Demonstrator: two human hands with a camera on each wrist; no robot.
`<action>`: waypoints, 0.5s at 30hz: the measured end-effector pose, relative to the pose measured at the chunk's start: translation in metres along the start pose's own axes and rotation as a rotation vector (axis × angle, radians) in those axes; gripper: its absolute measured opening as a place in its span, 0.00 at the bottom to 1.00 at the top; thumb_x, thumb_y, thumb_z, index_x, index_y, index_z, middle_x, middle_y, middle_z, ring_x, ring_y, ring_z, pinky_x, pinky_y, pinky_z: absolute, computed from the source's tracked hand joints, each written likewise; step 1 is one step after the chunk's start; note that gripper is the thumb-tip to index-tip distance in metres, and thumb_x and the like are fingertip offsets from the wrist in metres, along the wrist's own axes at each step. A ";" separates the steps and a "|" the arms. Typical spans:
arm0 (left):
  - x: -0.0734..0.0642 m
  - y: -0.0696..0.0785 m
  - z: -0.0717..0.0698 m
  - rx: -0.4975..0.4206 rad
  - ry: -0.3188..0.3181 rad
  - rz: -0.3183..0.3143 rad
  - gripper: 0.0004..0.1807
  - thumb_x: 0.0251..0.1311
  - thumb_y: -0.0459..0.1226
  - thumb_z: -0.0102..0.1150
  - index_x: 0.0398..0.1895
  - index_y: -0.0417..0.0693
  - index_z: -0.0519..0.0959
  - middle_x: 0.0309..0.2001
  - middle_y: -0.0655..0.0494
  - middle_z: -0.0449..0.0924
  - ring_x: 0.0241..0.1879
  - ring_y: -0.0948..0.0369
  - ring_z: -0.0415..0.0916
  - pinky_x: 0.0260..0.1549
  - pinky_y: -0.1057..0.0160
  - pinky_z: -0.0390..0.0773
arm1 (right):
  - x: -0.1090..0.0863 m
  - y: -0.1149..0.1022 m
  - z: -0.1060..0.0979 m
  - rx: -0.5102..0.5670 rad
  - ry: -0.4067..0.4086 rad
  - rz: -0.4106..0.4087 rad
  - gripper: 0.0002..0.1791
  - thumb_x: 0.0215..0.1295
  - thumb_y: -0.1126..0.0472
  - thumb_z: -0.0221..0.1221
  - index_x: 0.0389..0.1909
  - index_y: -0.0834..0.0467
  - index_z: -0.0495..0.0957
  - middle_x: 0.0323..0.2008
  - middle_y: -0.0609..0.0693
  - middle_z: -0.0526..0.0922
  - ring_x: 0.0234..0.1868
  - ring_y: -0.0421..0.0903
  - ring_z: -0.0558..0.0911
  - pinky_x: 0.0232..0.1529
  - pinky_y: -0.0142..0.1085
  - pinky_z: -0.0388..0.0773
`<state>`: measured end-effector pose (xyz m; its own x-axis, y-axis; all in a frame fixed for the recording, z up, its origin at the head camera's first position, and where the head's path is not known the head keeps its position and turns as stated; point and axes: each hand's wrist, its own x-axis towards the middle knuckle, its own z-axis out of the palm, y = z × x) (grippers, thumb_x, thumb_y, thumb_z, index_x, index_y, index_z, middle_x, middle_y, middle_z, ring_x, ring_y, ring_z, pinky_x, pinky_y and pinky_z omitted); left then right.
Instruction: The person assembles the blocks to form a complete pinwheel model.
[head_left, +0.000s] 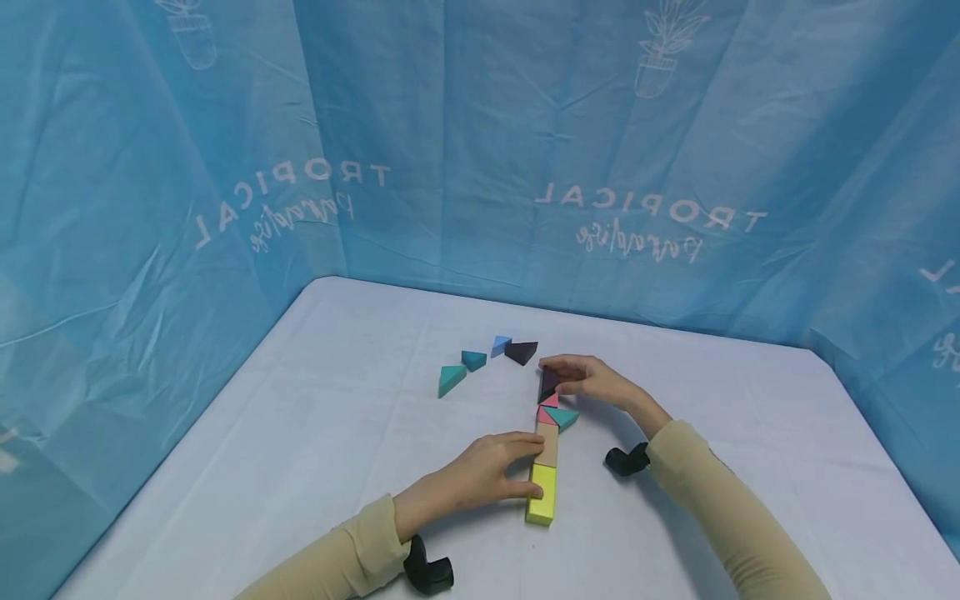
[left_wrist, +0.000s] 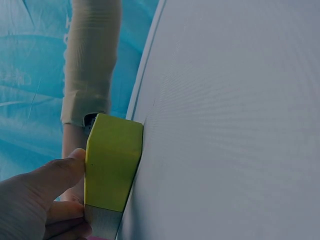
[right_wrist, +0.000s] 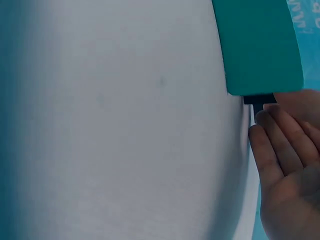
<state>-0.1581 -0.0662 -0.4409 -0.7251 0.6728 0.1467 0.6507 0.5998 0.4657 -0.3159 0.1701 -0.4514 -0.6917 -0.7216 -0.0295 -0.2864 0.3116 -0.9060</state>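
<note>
Head view shows the spread left hand [head_left: 480, 471] touching yellow [head_left: 547, 477] and tan blocks [head_left: 551, 446], the curved right hand [head_left: 597, 382] lightly pinching a black block [head_left: 548, 384].

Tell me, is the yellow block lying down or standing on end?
Lying down: in the head view, the yellow block stretches lengthwise along the white table, end to end with the tan block.

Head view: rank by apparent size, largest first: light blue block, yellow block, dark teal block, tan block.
1. Yellow block
2. Tan block, partly covered by fingers
3. Dark teal block and light blue block: too alike to rank
</note>
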 end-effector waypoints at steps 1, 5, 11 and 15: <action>0.000 0.000 0.000 -0.001 0.002 0.000 0.32 0.55 0.53 0.63 0.59 0.43 0.75 0.61 0.55 0.72 0.61 0.63 0.66 0.57 0.64 0.68 | 0.000 -0.001 0.000 0.000 0.004 -0.002 0.27 0.65 0.71 0.54 0.66 0.66 0.63 0.64 0.61 0.67 0.64 0.56 0.67 0.61 0.45 0.66; 0.000 -0.001 0.000 -0.005 0.007 0.009 0.32 0.56 0.53 0.62 0.59 0.43 0.75 0.61 0.55 0.72 0.61 0.63 0.66 0.57 0.64 0.68 | -0.002 -0.004 -0.002 0.007 0.052 0.013 0.24 0.69 0.66 0.52 0.65 0.64 0.65 0.63 0.59 0.69 0.63 0.53 0.68 0.62 0.49 0.63; 0.000 -0.001 0.001 -0.004 0.004 0.012 0.33 0.57 0.54 0.61 0.59 0.43 0.75 0.61 0.55 0.72 0.61 0.63 0.66 0.57 0.64 0.68 | 0.002 0.000 -0.001 -0.003 0.112 0.062 0.21 0.68 0.59 0.56 0.61 0.60 0.73 0.58 0.52 0.76 0.62 0.47 0.70 0.62 0.48 0.64; 0.000 -0.001 0.001 0.005 0.001 0.005 0.33 0.56 0.55 0.61 0.59 0.43 0.75 0.61 0.56 0.72 0.61 0.63 0.66 0.57 0.64 0.68 | 0.002 -0.001 0.001 0.011 0.105 0.058 0.20 0.67 0.60 0.57 0.59 0.60 0.74 0.56 0.53 0.77 0.62 0.49 0.70 0.62 0.50 0.64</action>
<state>-0.1589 -0.0664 -0.4427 -0.7219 0.6757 0.1497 0.6555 0.5983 0.4608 -0.3161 0.1675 -0.4513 -0.7724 -0.6339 -0.0385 -0.2368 0.3438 -0.9087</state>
